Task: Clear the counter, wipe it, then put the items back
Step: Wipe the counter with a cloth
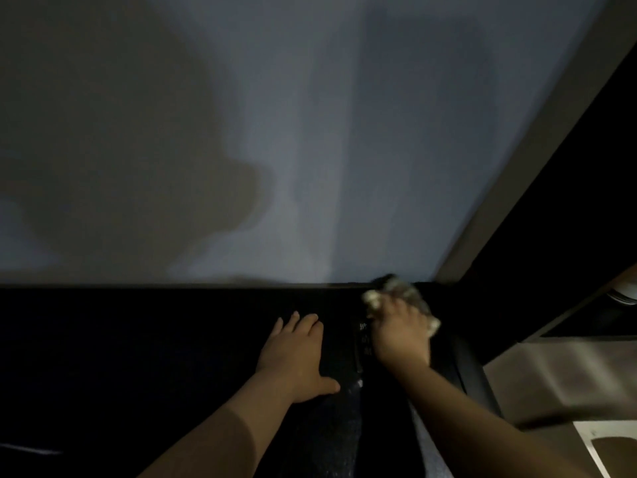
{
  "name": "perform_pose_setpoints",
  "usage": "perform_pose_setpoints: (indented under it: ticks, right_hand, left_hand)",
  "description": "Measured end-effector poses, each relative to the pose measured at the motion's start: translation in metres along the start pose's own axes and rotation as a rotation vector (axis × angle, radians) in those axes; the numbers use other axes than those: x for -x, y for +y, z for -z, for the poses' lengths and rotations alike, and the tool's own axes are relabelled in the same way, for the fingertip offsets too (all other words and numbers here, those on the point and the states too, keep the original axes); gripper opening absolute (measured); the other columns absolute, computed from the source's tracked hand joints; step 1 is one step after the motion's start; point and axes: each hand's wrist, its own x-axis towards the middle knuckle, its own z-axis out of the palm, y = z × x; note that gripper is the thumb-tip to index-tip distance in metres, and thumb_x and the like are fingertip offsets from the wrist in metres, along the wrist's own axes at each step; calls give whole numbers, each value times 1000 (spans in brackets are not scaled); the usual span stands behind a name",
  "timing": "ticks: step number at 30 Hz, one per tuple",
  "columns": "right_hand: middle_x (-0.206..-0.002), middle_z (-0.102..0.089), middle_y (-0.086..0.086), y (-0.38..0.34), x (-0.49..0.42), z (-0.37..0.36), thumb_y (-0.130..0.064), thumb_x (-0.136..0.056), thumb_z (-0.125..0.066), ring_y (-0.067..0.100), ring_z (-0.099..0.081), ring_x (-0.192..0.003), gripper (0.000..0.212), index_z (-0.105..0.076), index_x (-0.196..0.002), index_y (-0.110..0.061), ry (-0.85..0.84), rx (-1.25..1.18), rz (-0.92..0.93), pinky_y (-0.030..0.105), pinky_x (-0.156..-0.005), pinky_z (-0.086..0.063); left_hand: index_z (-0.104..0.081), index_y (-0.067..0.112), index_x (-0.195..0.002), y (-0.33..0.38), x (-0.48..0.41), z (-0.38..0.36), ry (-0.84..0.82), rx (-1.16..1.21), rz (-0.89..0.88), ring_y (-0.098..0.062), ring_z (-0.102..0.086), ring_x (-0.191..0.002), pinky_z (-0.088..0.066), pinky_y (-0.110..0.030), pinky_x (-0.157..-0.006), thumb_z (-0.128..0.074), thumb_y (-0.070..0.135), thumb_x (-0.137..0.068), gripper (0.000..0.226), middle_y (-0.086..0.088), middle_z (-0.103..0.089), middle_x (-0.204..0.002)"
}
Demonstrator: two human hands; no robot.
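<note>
Dark counter (pixel 138 339) fills the lower frame beneath a dim grey wall (pixel 310 132). One crumpled cloth (pixel 405 292) sits at the counter's back edge, at 4 o'clock from frame centre, its long axis running 10 to 4 o'clock. Two hands show: the right hand (pixel 400 334), blurred, grips the cloth; the left hand (pixel 293 357), at its 9 o'clock, rests flat, fingers spread toward 12

The scene was dim. Pale bluish light fell on the wall (pixel 310 132), crossed by broad soft shadows on the left. The counter (pixel 138 339) was almost black, its detail lost. The right hand (pixel 401 336) and its cloth (pixel 403 289) were motion-blurred, and the lower right corner was smeared.
</note>
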Motion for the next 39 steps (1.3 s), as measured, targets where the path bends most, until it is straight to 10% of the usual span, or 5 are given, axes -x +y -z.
perform_pose_setpoints:
  ticks: [14,18,24,30,39]
  right_hand:
    - [-156,-8,-5,75,52,0,-59,-75,3,18,-7,-146,86,-18,-150,-23,-32,-62,211,26,-115,-4]
    - [-130,-52,21,78,26,9,-32,-97,-31,36,-47,-119,43,-50,-126,-6,73,-107,-231,39,-101,-34]
    - [-157,-20,4,27,50,-1,-64,-81,0,27,-15,-146,84,-25,-149,-21,-93,-60,379,30,-113,3]
    - [-140,-47,15,29,-14,19,-37,-100,-28,34,-45,-126,44,-44,-134,-15,-69,23,-158,38,-102,-34]
    - [-157,-20,3,-54,0,-14,-33,-98,-36,20,-16,-145,54,-21,-150,-23,-101,-3,545,30,-117,-7]
  left_hand:
    - [0,14,-152,7,5,5,-53,-95,39,-23,5,-148,4,-43,-119,-52,53,-88,91,-3,6,-160]
    - [1,14,-152,7,6,2,-49,-61,49,-22,8,-147,4,-44,-119,-50,54,-89,90,-1,8,-160]
    - [7,18,-151,-2,13,-2,-34,-40,36,-17,14,-146,9,-47,-117,-48,57,-89,92,3,15,-159]
    - [5,19,-152,-38,25,2,23,120,298,-24,8,-147,3,-41,-119,-50,71,-78,106,-7,11,-159]
    - [3,25,-152,-64,30,-2,-27,160,204,-17,13,-146,-1,-36,-120,-53,43,-87,87,1,15,-159]
